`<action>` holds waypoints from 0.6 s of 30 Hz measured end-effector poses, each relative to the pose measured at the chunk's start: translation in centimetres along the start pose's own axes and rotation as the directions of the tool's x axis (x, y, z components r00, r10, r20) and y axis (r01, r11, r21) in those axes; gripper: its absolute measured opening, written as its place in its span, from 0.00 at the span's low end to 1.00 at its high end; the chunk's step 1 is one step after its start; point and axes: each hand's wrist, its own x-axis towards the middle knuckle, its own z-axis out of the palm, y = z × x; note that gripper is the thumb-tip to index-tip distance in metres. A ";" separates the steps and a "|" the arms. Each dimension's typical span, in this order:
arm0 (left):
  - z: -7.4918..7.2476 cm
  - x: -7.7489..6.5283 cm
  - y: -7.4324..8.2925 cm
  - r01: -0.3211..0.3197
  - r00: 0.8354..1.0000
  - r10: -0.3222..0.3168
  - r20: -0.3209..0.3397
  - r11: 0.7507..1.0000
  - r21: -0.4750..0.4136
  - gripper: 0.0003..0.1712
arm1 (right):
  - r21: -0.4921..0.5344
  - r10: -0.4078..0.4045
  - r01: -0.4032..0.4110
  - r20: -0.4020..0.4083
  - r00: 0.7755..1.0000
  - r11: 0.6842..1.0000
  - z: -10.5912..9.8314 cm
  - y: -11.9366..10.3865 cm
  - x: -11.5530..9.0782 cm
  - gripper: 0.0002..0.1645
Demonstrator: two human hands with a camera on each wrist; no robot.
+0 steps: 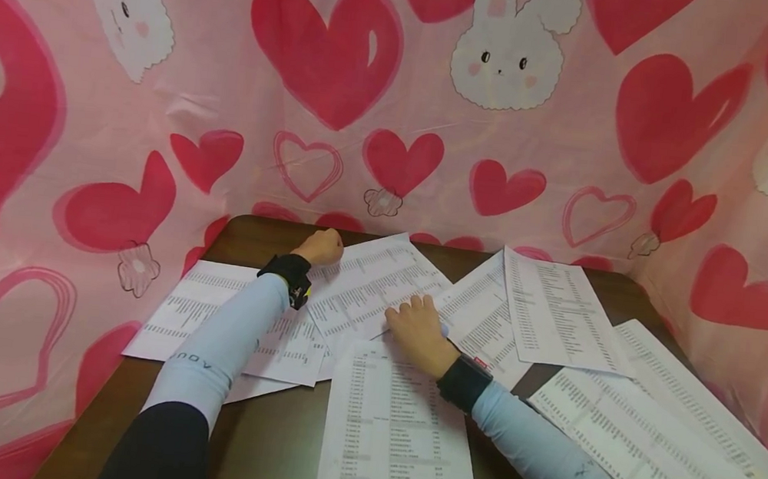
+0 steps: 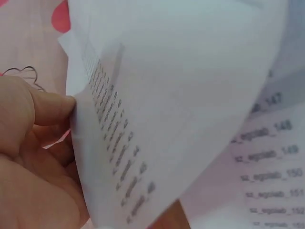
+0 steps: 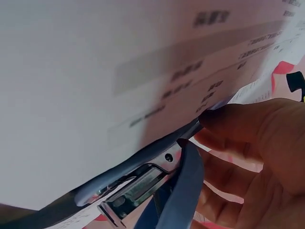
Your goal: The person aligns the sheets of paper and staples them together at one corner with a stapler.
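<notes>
My left hand is at the far left of the table, pinching the edge of a printed sheet between thumb and fingers; the sheet bows in the left wrist view. Near the middle, my right hand holds a blue-grey stapler with a metal magazine. In the right wrist view the stapler lies along the edge of a printed sheet. Most of the stapler is hidden under the hand in the head view. Closest to me, a long printed sheet reaches up to the right hand.
More printed sheets lie overlapped at the left. Others lie at the back right, and two overlapping sheets sit along the right edge of the dark wooden table. A pink heart-patterned cloth hangs around the table.
</notes>
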 end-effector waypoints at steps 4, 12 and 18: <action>-0.4 -0.1 0.1 -0.059 0.998 0.060 -0.025 0.998 0.008 0.13 | 0.015 0.014 -0.014 0.000 1.000 1.000 0.2 0.0 0.1 0.16; -1.9 -0.7 0.3 -0.154 0.984 0.152 -0.097 0.988 -0.021 0.16 | 0.017 0.022 -0.022 -0.019 1.000 1.000 0.4 0.2 0.0 0.14; -3.1 -0.9 -0.1 -0.178 0.978 0.163 -0.131 0.978 -0.112 0.14 | -0.022 0.058 -0.059 -0.033 0.998 0.998 0.5 0.3 0.3 0.08</action>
